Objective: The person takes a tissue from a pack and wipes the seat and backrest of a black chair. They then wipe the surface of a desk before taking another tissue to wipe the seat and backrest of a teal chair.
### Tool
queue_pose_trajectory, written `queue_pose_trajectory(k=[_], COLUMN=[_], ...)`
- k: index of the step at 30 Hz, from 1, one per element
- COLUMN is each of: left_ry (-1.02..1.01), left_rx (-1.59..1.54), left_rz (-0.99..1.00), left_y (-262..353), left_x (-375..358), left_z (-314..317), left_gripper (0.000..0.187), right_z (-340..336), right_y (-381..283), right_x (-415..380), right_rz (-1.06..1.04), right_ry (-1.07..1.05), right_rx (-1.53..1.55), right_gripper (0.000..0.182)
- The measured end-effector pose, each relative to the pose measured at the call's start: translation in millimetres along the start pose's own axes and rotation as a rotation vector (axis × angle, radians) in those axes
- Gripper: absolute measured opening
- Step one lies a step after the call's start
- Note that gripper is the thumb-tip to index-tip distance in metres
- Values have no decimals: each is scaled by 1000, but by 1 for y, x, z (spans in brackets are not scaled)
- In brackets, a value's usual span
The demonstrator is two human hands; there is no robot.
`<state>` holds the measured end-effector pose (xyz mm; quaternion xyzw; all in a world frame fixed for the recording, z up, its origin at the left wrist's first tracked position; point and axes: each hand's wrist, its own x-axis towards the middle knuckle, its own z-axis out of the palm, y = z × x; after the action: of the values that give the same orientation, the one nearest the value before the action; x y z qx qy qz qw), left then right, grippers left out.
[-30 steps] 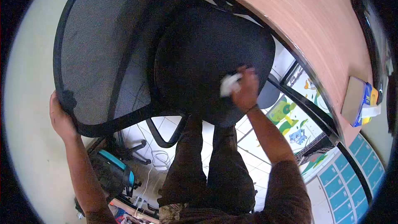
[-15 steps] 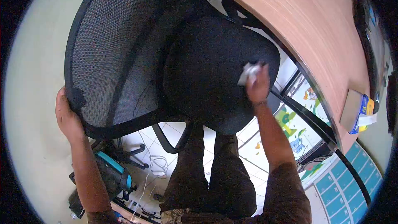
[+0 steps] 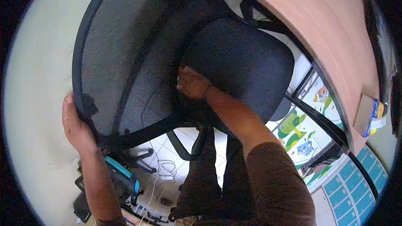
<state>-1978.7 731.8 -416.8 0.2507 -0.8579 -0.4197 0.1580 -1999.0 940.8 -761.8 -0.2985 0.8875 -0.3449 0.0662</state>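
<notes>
A black office chair has a mesh backrest (image 3: 121, 46) on the left and a padded seat (image 3: 247, 54) beside the desk. My left hand (image 3: 78, 127) grips the outer edge of the backrest frame, with some of its fingers hidden by the frame. Across the seat reaches my right hand (image 3: 193, 83), closed and pressed at the seat's rear edge, near where it meets the backrest. The crumpled white tissue seen in that hand a moment earlier is hidden beneath it now.
The wooden desk (image 3: 310, 8) curves along the right, with a blue-and-yellow tissue pack (image 3: 370, 117) near its edge. Another chair with teal trim (image 3: 121, 171) stands lower left, beside white cables (image 3: 167, 169) on the tiled floor. Teal drawers (image 3: 351, 188) are lower right.
My right hand has swept from the seat's front right edge back toward the backrest. My left hand keeps its grip, and the chair appears slightly further right in view.
</notes>
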Motion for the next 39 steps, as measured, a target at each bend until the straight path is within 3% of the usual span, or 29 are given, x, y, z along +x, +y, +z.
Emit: queue_pose_trajectory(k=[2,3,5,6,8,9,11,12,14,16,17,19,20,22,27,29,33,35,36,37,39], left_ry=[13,22,19,6,-17,-45,-39,-42,-64,-89,-119,-136,-153,-185,-194,-156,-180,-193,-207,-218,-293], left_rx=[-43,-90,-103,-127,-113,-92,-68,-48,-104,-150,-173,-194,-199,-136,-237,-245,-269,-45,-55,-80,87], left_rz=[-29,-50,-75,-74,-47,-10,31,82,31,-12,8,33,34,27,39,27,32,12,10,25,140], left_y=[-2,-2,-1,0,1,2,3,4,8,10,7,3,2,-4,-2,1,6,21,17,15,15], left_x=[0,0,-2,-2,-3,-2,-3,-3,-6,-5,-4,-2,-1,1,-1,-1,-3,-6,-4,-1,4], left_z=[0,0,0,2,3,2,4,5,7,6,6,5,5,2,7,9,9,9,7,4,-4], left_gripper=[39,38,37,36,36,37,36,36,35,34,32,31,30,37,31,26,26,29,34,34,37], right_z=[-21,-21,-22,-13,10,-4,-42,-46,-48,-47,-52,-36,-38,-44,-60,-58,-67,-68,-64,-61,-59], right_y=[-8,-2,20,29,32,24,4,-2,-14,-17,-26,-40,-48,-72,-126,-148,-190,-198,-197,-195,-185], right_x=[-3,-16,-54,-72,-119,-129,-149,-170,-217,-263,-269,-298,-293,-271,-179,-153,-132,-133,-138,-145,-160], right_rz=[305,296,439,424,-278,-285,344,339,264,-15,16,508,504,694,705,738,523,414,407,407,687], right_ry=[-303,-323,158,154,-368,-374,-309,-320,-416,-360,-254,-173,-169,13,344,366,360,268,322,342,312], right_rx=[362,364,-309,-318,-95,-95,277,273,-342,97,161,451,457,568,638,622,628,619,653,628,581], right_gripper=[38,38,40,40,40,40,41,41,35,29,27,22,22,18,13,13,13,14,17,17,19])
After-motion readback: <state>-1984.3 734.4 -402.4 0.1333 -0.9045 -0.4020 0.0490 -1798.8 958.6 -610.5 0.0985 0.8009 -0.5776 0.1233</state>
